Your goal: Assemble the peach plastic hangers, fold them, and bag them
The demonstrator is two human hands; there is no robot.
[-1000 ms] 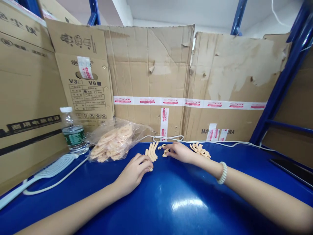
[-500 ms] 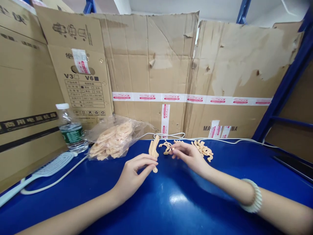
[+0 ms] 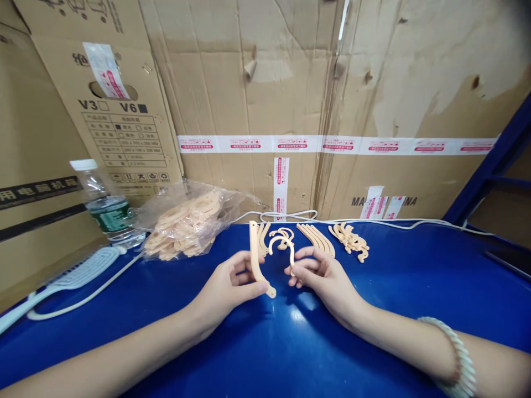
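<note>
Both forearms are reaching in from the bottom corners and meeting just above the middle of the blue table (image 3: 373, 287). The left hand (image 3: 226, 287) is curling, thumb and fingers pinching a long curved strip (image 3: 256, 260) that is rising tilted from the grip, its rounded end poking out below the thumb. The right hand (image 3: 326, 279), with a bead bracelet (image 3: 460, 356) on the wrist, is half closed, fingertips pinching a hooked piece (image 3: 284, 243) that is standing up close beside the strip; whether the two parts are touching is unclear. Behind the hands, more strips (image 3: 317, 239) are lying fanned out, and a small pile of pieces (image 3: 350, 240) is sitting further right. A clear bag (image 3: 188, 221) of the same parts is lying at the left, next to a water bottle (image 3: 103, 207). A white cable (image 3: 398, 222) is running along the back edge. Taped cardboard (image 3: 290, 83) is walling the table in.
</note>
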